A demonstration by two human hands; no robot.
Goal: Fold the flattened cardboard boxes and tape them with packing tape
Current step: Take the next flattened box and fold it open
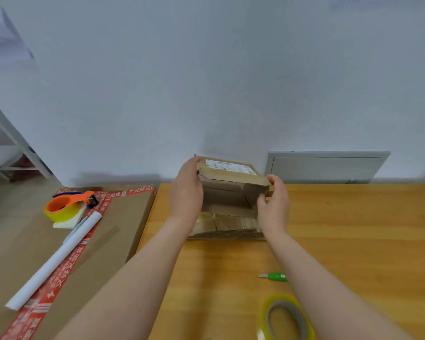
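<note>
Two things, tape roll point(298, 315) and cutter point(275, 276), lie nearer than the box point(228, 184).

Item count:

- Hands: 2, left hand point(185, 192) and right hand point(274, 204).
- Cardboard boxes: 2, small box point(231, 192) and large box point(123, 217).
- Tape rolls: 2, mounted roll point(59, 214) and loose roll point(287, 317).
- Dispenser point(71, 200): 1, orange.
- Cutter point(276, 276): 1, green.
- Tube point(57, 258): 1, white.
- Table point(353, 229): 1, wooden.
- Wall panel point(326, 168): 1, grey.
- Printed labels on the small box: 1.
</note>
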